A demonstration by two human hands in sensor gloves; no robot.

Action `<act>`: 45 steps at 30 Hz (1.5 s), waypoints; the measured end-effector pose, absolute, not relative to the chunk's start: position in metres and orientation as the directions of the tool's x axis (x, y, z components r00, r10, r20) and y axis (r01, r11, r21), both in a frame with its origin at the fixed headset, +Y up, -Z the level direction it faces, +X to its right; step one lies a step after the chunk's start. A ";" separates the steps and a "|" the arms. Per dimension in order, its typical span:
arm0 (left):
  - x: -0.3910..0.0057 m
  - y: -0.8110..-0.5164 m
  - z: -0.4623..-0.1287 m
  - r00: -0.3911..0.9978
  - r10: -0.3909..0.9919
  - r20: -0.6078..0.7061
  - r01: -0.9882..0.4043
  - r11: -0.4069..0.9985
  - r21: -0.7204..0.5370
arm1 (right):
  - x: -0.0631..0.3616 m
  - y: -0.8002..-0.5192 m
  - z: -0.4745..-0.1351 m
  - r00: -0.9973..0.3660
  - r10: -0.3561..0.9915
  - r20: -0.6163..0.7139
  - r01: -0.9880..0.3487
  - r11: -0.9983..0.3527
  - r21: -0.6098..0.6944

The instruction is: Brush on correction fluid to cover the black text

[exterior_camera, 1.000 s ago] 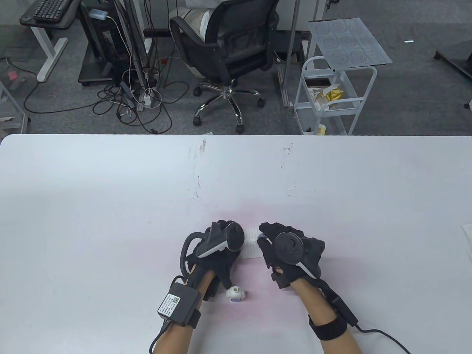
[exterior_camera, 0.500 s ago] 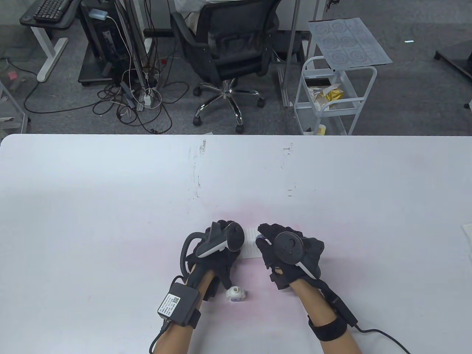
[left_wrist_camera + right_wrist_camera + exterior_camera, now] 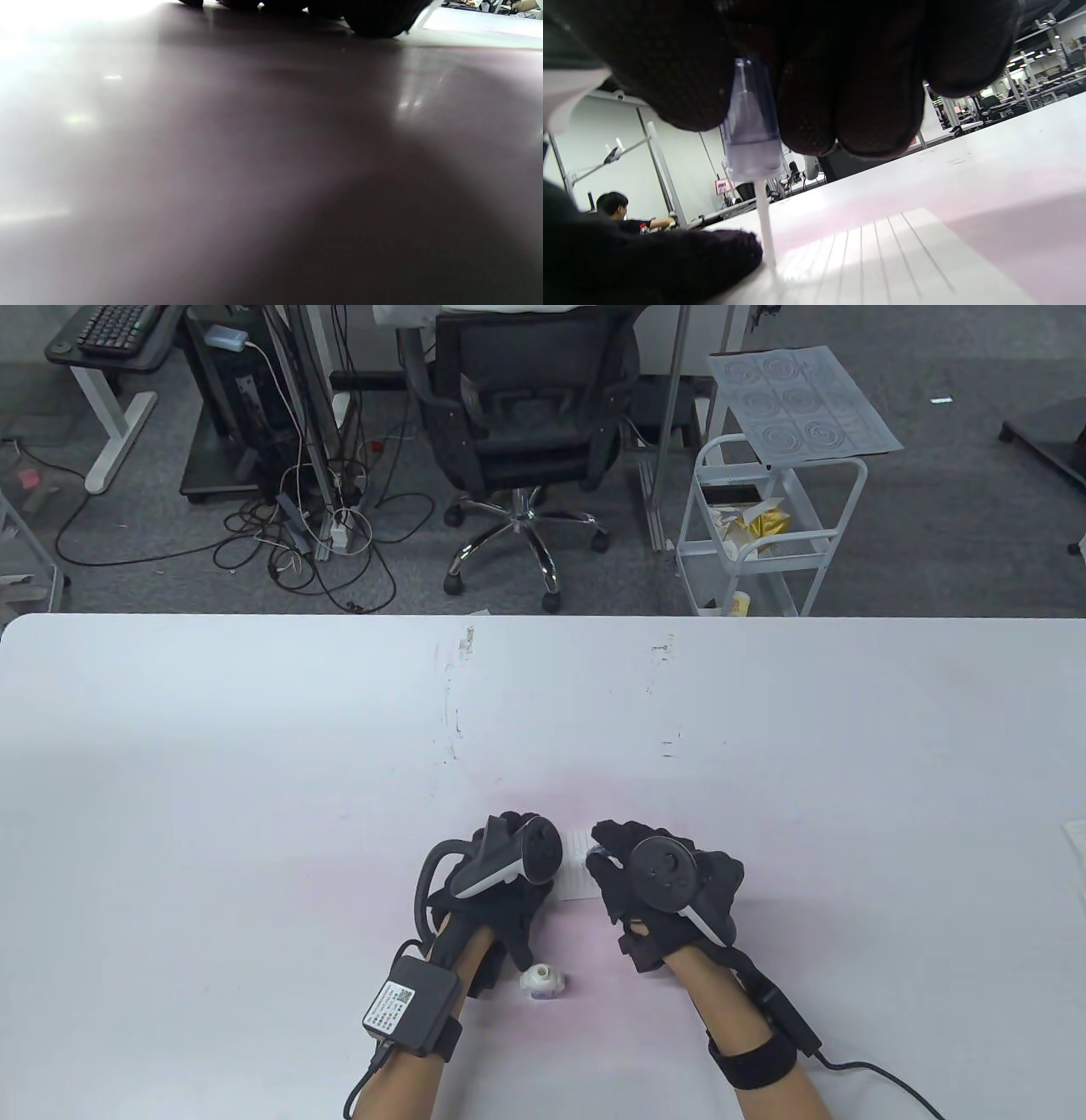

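Wide white table (image 3: 254, 780), near edge — small ruled white paper slip (image 3: 579, 872) lying flat between two black-gloved hands. Right hand (image 3: 657, 891): fingers clamped on a translucent bluish applicator cap (image 3: 751, 127), its thin white brush (image 3: 764, 228) touching the slip. Left hand (image 3: 501, 882) rests on the slip's left edge, grip indeterminate; small white correction-fluid bottle (image 3: 542, 981) stands uncapped beside that wrist — contents not visible.

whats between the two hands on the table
A lined paper slip lies between the left hand and right hand; the table view shows it.
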State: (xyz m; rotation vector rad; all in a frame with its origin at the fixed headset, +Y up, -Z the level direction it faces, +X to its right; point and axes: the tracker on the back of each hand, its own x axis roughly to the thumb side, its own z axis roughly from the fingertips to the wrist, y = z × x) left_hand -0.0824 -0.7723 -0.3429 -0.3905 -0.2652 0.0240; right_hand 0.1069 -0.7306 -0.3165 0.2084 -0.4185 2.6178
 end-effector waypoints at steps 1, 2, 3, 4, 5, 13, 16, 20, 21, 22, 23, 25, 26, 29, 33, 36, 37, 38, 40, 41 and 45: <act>-0.083 -0.772 -0.343 0.965 0.075 0.251 0.027 0.925 -0.379 | 0.109 -0.730 -0.317 -0.873 0.439 0.213 -0.484 -0.834 -0.264; -0.083 -0.772 -0.343 0.965 0.075 0.251 0.027 0.925 -0.380 | 0.111 -0.730 -0.317 -0.874 0.441 0.205 -0.483 -0.833 -0.268; -0.083 -0.772 -0.343 0.965 0.074 0.251 0.027 0.925 -0.379 | 0.113 -0.731 -0.318 -0.875 0.442 0.198 -0.482 -0.836 -0.263; -0.083 -0.772 -0.343 0.965 0.074 0.251 0.027 0.925 -0.379 | 0.114 -0.732 -0.319 -0.874 0.448 0.189 -0.485 -0.837 -0.253; -0.083 -0.772 -0.343 0.965 0.074 0.251 0.027 0.925 -0.379 | 0.115 -0.733 -0.320 -0.869 0.461 0.182 -0.494 -0.835 -0.243; -0.083 -0.772 -0.343 0.965 0.074 0.251 0.027 0.925 -0.379 | 0.118 -0.738 -0.322 -0.891 0.433 0.139 -0.455 -0.857 -0.241; -0.083 -0.772 -0.343 0.965 0.074 0.251 0.027 0.925 -0.379 | 0.117 -0.737 -0.321 -0.896 0.420 0.144 -0.444 -0.859 -0.257; -0.083 -0.772 -0.343 0.965 0.074 0.251 0.027 0.925 -0.379 | 0.116 -0.735 -0.320 -0.882 0.438 0.171 -0.470 -0.837 -0.280; -0.083 -0.772 -0.343 0.965 0.074 0.251 0.027 0.925 -0.379 | 0.116 -0.735 -0.320 -0.875 0.448 0.182 -0.483 -0.831 -0.276; -0.083 -0.772 -0.343 0.965 0.074 0.251 0.027 0.925 -0.379 | 0.115 -0.736 -0.320 -0.865 0.465 0.189 -0.501 -0.823 -0.269; -0.083 -0.772 -0.343 0.965 0.074 0.251 0.027 0.925 -0.379 | 0.114 -0.736 -0.320 -0.859 0.475 0.190 -0.511 -0.818 -0.263; -0.083 -0.772 -0.343 0.965 0.074 0.251 0.027 0.925 -0.379 | 0.113 -0.737 -0.320 -0.853 0.485 0.194 -0.521 -0.818 -0.245; -0.083 -0.772 -0.343 0.965 0.074 0.251 0.027 0.925 -0.379 | 0.112 -0.738 -0.321 -0.853 0.484 0.196 -0.520 -0.822 -0.234; -0.083 -0.772 -0.343 0.965 0.074 0.251 0.027 0.925 -0.379 | 0.113 -0.739 -0.322 -0.868 0.465 0.175 -0.495 -0.839 -0.225; -0.083 -0.772 -0.343 0.965 0.074 0.251 0.027 0.925 -0.379 | 0.115 -0.738 -0.321 -0.889 0.431 0.154 -0.457 -0.853 -0.251; -0.083 -0.772 -0.343 0.965 0.074 0.251 0.027 0.925 -0.379 | 0.116 -0.736 -0.320 -0.880 0.449 0.155 -0.475 -0.838 -0.266; -0.083 -0.772 -0.343 0.965 0.074 0.251 0.027 0.925 -0.379 | 0.116 -0.736 -0.320 -0.873 0.461 0.159 -0.488 -0.830 -0.272; -0.083 -0.772 -0.343 0.965 0.074 0.251 0.027 0.925 -0.379 | 0.116 -0.735 -0.319 -0.866 0.472 0.163 -0.500 -0.821 -0.277; -0.083 -0.772 -0.343 0.965 0.074 0.251 0.027 0.925 -0.379 | 0.116 -0.735 -0.319 -0.855 0.490 0.169 -0.518 -0.812 -0.270; -0.083 -0.772 -0.343 0.965 0.074 0.251 0.027 0.925 -0.379 | 0.115 -0.736 -0.320 -0.848 0.501 0.171 -0.529 -0.810 -0.253; -0.083 -0.772 -0.343 0.965 0.073 0.251 0.028 0.925 -0.379 | 0.113 -0.737 -0.321 -0.862 0.483 0.150 -0.506 -0.834 -0.219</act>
